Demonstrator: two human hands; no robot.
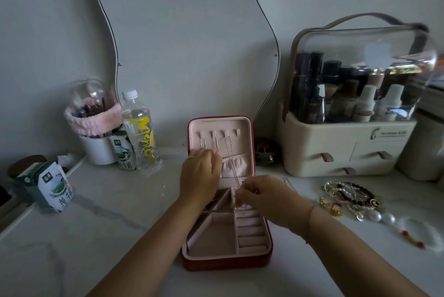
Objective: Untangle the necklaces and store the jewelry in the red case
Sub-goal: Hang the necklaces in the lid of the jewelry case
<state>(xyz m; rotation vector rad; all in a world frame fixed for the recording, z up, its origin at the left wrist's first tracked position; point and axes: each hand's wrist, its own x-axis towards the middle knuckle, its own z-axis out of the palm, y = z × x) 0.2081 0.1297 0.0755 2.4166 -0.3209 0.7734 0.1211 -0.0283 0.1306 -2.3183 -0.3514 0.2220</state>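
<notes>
Red case (pixel 225 262) centre, open, long axis near-to-far, lid (pixel 242 126) upright at far end | left hand (pixel 200 176) palm-down against lid, fingertips among hung necklaces (pixel 215 143), grip unclear | right hand (pixel 266 198) pinches chain (pixel 234 169) over case | bracelets (pixel 348 194) lie right.

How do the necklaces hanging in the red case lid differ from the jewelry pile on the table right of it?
The hanging necklaces are thin silvery chains; the jewelry pile is chunky beads and pearls. The necklaces hang from hooks in the upright red case lid; the pile lies heaped on the table. The left hand and right hand are at the necklaces; neither touches the pile. Both are jewelry.
</notes>
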